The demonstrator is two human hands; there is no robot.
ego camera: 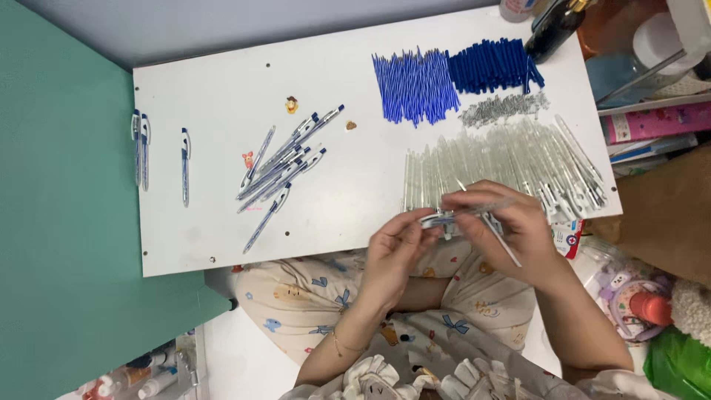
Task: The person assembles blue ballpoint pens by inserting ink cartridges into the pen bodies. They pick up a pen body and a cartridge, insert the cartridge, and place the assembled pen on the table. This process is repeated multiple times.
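Head camera shows both hands at lower centre: left hand (396, 248) and right hand (511, 226) are both pinched on one half-assembled pen (455, 217), just below the clear barrels (503, 159) on the white board (215, 96).

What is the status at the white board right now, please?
Left hand and right hand both pinch one pen at board edge. Clear barrels just behind. Nothing obstructing.

Wore cream pyjamas printed with small blue and orange figures, ruffled cuffs, thin bracelet on left wrist (342, 345); forearms bare.
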